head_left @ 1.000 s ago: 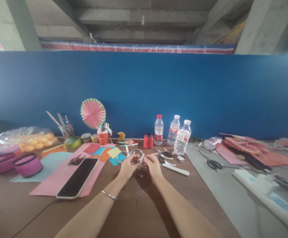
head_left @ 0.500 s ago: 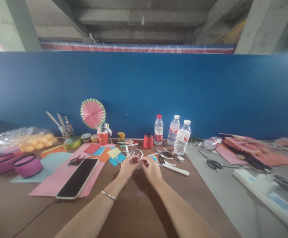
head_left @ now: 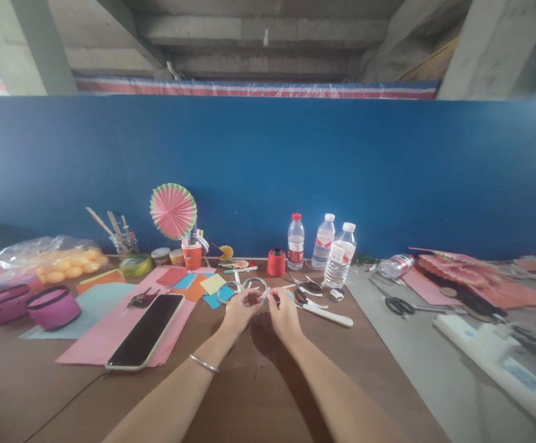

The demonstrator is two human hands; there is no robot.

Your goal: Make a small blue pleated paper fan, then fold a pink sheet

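Observation:
My left hand [head_left: 242, 309], with a silver bangle on its wrist, is closed in a pinch over the brown table. Close beside it, my right hand [head_left: 284, 314] also pinches with thumb and fingertips. A tiny pale piece shows between the fingertips, too small and blurred to name. Just beyond my left hand lie round rings that look like tape rolls, one on the left [head_left: 226, 293] and a grey one [head_left: 255, 283] partly behind the fingers. Small paper squares, among them a yellow one [head_left: 213, 283], lie to the left. White-handled scissors [head_left: 325, 314] rest right of my right hand.
A phone [head_left: 146, 332] lies on pink paper at left, near purple bands [head_left: 54, 307]. Along the back stand a red cup [head_left: 192, 257], a red thread spool [head_left: 276, 263] and water bottles [head_left: 340, 258]. At right lie black scissors [head_left: 401, 306] and a power strip [head_left: 498, 357].
My right hand has shifted slightly right, so the gap between the two hands' fingertips is wider. My left hand stays in nearly the same place.

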